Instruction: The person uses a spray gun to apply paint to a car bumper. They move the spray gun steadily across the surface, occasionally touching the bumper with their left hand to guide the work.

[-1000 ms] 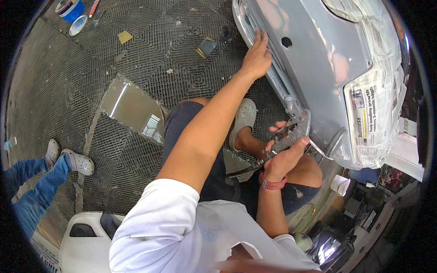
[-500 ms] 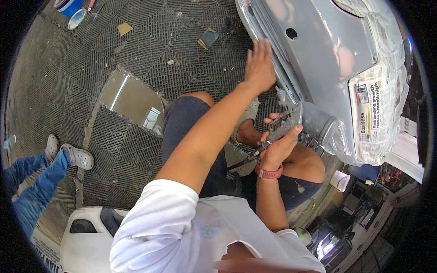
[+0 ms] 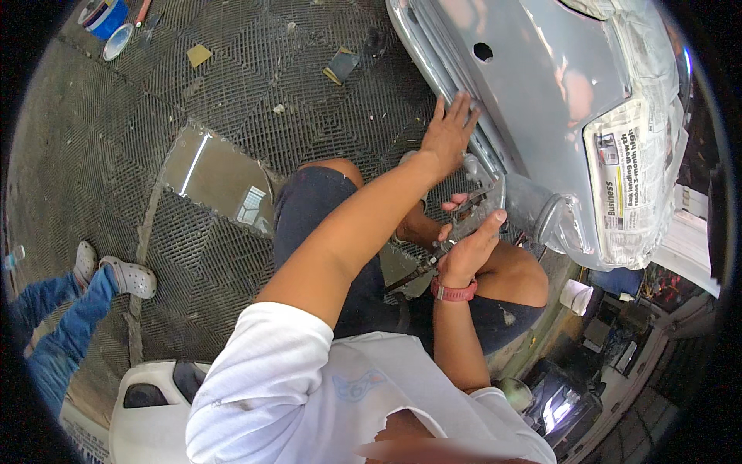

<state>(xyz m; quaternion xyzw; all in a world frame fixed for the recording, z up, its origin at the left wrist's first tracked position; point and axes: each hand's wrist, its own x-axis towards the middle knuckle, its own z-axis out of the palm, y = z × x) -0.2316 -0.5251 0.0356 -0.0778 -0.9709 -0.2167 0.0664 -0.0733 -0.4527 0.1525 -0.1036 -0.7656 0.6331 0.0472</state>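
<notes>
The left hand (image 3: 448,142) is open, fingers spread, at the edge of the grey bumper (image 3: 525,100); contact is unclear. The right hand (image 3: 470,254), lower, grips 1 spray gun (image 3: 464,228). The bumper lies ahead and rightward, its long edge slanting from far left to near right, left hand nearer. Newspaper (image 3: 618,166) covers its right part.

A bold black headline (image 3: 632,172) is legible on newspaper (image 3: 659,185) over the grey bumper (image 3: 533,104).

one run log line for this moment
left hand: open, at bumper edge | right hand: gripping spray gun | newspaper: beside bumper
</notes>
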